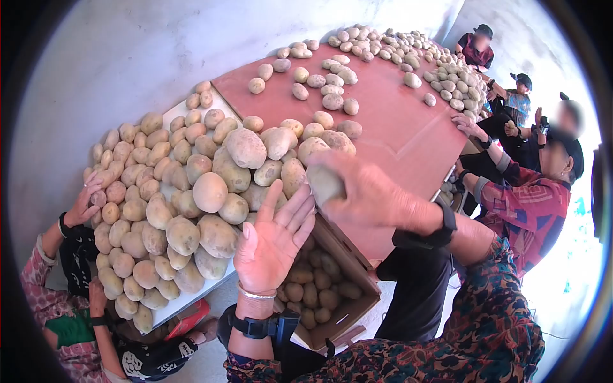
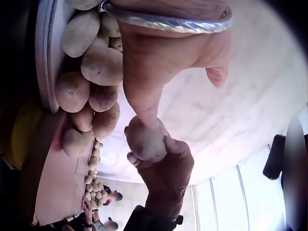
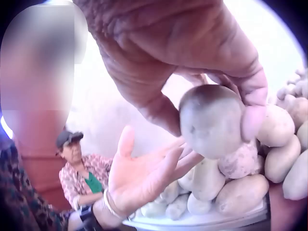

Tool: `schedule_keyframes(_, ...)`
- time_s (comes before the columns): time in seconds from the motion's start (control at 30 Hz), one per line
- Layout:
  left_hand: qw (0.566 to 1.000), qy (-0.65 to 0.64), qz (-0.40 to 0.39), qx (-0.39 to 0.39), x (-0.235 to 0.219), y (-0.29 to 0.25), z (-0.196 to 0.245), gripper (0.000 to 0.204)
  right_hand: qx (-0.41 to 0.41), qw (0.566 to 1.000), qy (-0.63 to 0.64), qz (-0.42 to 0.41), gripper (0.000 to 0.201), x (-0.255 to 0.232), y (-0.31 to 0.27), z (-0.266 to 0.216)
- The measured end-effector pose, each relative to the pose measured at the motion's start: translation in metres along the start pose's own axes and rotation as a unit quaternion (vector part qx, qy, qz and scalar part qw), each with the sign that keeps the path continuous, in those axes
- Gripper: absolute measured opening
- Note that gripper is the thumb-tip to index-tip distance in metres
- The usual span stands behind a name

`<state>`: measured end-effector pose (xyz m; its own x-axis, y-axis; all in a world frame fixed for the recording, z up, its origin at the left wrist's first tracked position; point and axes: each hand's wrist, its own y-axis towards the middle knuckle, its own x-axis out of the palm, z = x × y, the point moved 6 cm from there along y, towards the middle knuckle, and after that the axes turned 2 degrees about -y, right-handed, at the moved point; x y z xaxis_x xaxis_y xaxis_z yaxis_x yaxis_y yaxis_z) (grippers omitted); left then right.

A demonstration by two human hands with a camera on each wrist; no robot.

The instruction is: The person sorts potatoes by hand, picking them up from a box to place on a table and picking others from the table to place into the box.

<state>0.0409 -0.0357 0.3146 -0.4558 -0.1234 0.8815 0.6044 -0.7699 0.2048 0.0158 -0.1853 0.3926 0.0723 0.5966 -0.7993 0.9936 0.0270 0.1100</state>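
In the head view my right hand (image 1: pixel 377 198) grips a potato (image 1: pixel 324 185), blurred, above the front right edge of a big potato heap (image 1: pixel 182 226). The right wrist view shows that pale round potato (image 3: pixel 211 125) pinched between thumb and fingers. My left hand (image 1: pixel 273 246), a silver bangle at its wrist, is palm up with fingers spread and nothing lying in it. Its fingertips are right by the held potato. In the left wrist view the left hand (image 2: pixel 168 67) overlaps the top of the potato, while the right hand (image 2: pixel 168 180) holds it from below.
A cardboard box (image 1: pixel 357 252) with several potatoes stands below the table edge. More potatoes (image 1: pixel 332 80) are scattered over the red tabletop (image 1: pixel 396 140). Another person's hand (image 1: pixel 82 201) touches the heap at left; several people sit along the right side. A white wall (image 1: pixel 159 57) runs behind.
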Motion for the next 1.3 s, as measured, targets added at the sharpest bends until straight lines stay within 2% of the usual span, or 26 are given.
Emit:
schedule_keyframes(0.03, 1.0, 0.0, -0.001, -0.001, 0.001, 0.002, 0.001, 0.096, 0.001, 1.0, 0.0, 0.001, 0.062, -0.007, 0.007, 0.002)
schedule_keyframes(0.1, 1.0, 0.004, -0.015, -0.014, 0.004, 0.003, 0.002, 0.094, 0.103, 0.985, 0.137, 0.031, 0.065, -0.025, 0.021, 0.019)
schedule_keyframes(0.13, 1.0, 0.004, -0.014, -0.014, 0.003, 0.004, 0.002, 0.094, 0.103, 0.985, 0.138, 0.031, 0.065, -0.03, 0.034, 0.024)
schedule_keyframes(0.2, 0.996, 0.039, -0.041, -0.068, 0.005, 0.004, -0.008, 0.09, 0.083, 0.99, 0.101, 0.051, 0.065, -0.038, 0.068, 0.034)
schedule_keyframes(0.3, 0.991, 0.069, -0.058, -0.099, 0.004, 0.005, -0.014, 0.091, 0.067, 0.995, 0.035, 0.071, 0.06, -0.036, 0.127, 0.058)
schedule_keyframes(0.37, 0.992, 0.064, -0.051, -0.099, 0.003, 0.006, -0.014, 0.093, 0.12, 0.992, -0.025, 0.005, 0.054, -0.03, 0.158, 0.064)
schedule_keyframes(0.4, 0.991, 0.068, -0.056, -0.099, 0.004, 0.006, -0.012, 0.093, 0.12, 0.993, -0.024, 0.004, 0.054, -0.027, 0.17, 0.064)
schedule_keyframes(0.47, 0.991, 0.074, -0.059, -0.097, 0.004, 0.005, -0.01, 0.094, 0.198, 0.977, -0.071, -0.046, 0.038, -0.016, 0.189, 0.071)
schedule_keyframes(0.5, 0.99, 0.074, -0.064, -0.104, 0.003, 0.005, -0.01, 0.094, 0.197, 0.977, -0.069, -0.047, 0.038, -0.008, 0.198, 0.072)
schedule_keyframes(0.57, 0.989, 0.077, -0.071, -0.108, 0.003, 0.005, -0.008, 0.095, 0.139, 0.968, -0.208, 0.029, 0.03, 0.004, 0.217, 0.082)
schedule_keyframes(0.6, 0.988, 0.082, -0.073, -0.111, 0.003, 0.005, -0.007, 0.095, 0.082, 0.964, -0.241, 0.072, 0.026, 0.015, 0.22, 0.093)
schedule_keyframes(0.63, 0.987, 0.087, -0.075, -0.114, 0.002, 0.005, -0.006, 0.094, 0.081, 0.964, -0.241, 0.072, 0.026, 0.01, 0.218, 0.09)
schedule_keyframes(0.67, 0.987, 0.087, -0.075, -0.113, 0.001, 0.006, -0.005, 0.094, 0.078, 0.977, -0.187, -0.059, 0.036, 0.02, 0.215, 0.09)
schedule_keyframes(0.7, 0.988, 0.083, -0.071, -0.109, 0.0, 0.006, -0.004, 0.094, 0.072, 0.971, -0.13, -0.19, 0.049, 0.032, 0.209, 0.089)
schedule_keyframes(0.73, 0.989, 0.078, -0.067, -0.106, -0.001, 0.005, -0.003, 0.093, 0.07, 0.97, -0.13, -0.192, 0.049, 0.033, 0.205, 0.091)
schedule_keyframes(0.83, 0.991, 0.071, -0.063, -0.094, -0.001, 0.004, 0.001, 0.091, 0.001, 0.976, -0.18, -0.124, 0.052, 0.028, 0.196, 0.091)
schedule_keyframes(0.97, 0.994, 0.062, -0.047, -0.081, -0.003, 0.002, 0.001, 0.088, 0.057, 0.971, -0.191, -0.135, 0.038, 0.024, 0.215, 0.114)
schedule_keyframes(1.07, 0.995, 0.066, -0.045, -0.065, 0.001, -0.005, 0.0, 0.085, 0.044, 0.983, -0.13, -0.123, 0.031, 0.021, 0.206, 0.101)
schedule_keyframes(1.17, 0.997, 0.059, -0.02, -0.033, 0.003, -0.012, 0.001, 0.081, 0.041, 0.981, -0.123, -0.146, 0.033, 0.002, 0.163, 0.035)
schedule_keyframes(1.27, 0.999, 0.051, -0.015, -0.011, 0.004, -0.021, 0.004, 0.077, 0.051, 0.978, -0.167, -0.118, 0.032, 0.013, 0.183, 0.078)
schedule_keyframes(1.3, 0.999, 0.029, -0.017, -0.003, 0.002, -0.024, 0.004, 0.075, 0.049, 0.977, -0.168, -0.118, 0.032, 0.01, 0.179, 0.071)
